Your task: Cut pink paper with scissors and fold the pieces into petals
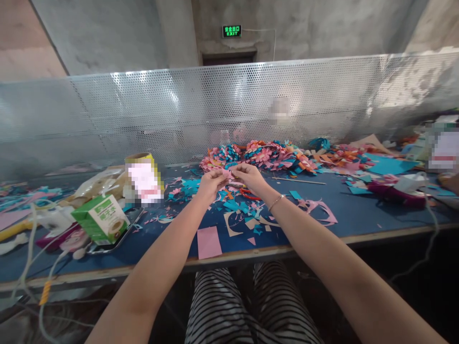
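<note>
Both my hands are raised over the blue table (358, 210), fingertips meeting. My left hand (211, 184) and my right hand (250, 176) pinch a small pink paper piece (228, 174) between them. A thin bracelet (276, 201) circles my right wrist. Beneath the hands lie red-handled scissors (249, 193) and scattered blue, pink and tan paper scraps (240, 210). A pink paper rectangle (209, 242) lies near the table's front edge.
A heap of coloured paper flowers (258, 155) sits behind the hands. A green carton (101, 219) on a tray, a glue gun (398, 191) and cables flank the work area. A perforated metal screen (229, 110) backs the table.
</note>
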A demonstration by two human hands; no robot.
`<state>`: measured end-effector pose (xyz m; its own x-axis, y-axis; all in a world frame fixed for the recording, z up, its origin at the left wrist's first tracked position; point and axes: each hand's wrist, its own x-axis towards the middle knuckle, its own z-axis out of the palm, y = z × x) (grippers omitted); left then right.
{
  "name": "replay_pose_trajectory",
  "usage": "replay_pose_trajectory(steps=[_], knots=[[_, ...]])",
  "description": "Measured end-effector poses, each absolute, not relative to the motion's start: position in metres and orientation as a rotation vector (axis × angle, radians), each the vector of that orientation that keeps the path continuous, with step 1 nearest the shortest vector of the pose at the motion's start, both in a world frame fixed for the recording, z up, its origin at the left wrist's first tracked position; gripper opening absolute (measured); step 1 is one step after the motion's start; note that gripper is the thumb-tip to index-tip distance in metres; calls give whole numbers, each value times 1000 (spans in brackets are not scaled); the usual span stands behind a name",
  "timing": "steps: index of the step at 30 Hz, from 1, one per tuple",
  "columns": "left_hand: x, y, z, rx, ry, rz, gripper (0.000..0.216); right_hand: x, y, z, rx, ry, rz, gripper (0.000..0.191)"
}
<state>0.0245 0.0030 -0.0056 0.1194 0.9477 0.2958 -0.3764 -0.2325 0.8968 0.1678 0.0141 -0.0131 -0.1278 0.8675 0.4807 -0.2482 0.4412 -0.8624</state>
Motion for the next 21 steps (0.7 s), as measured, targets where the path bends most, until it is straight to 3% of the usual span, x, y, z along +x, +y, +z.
replay_pose_trajectory(steps=[21], knots=[[26, -1, -4, 1194, 688, 1414, 23, 168, 19, -17, -644, -1455, 922, 21]])
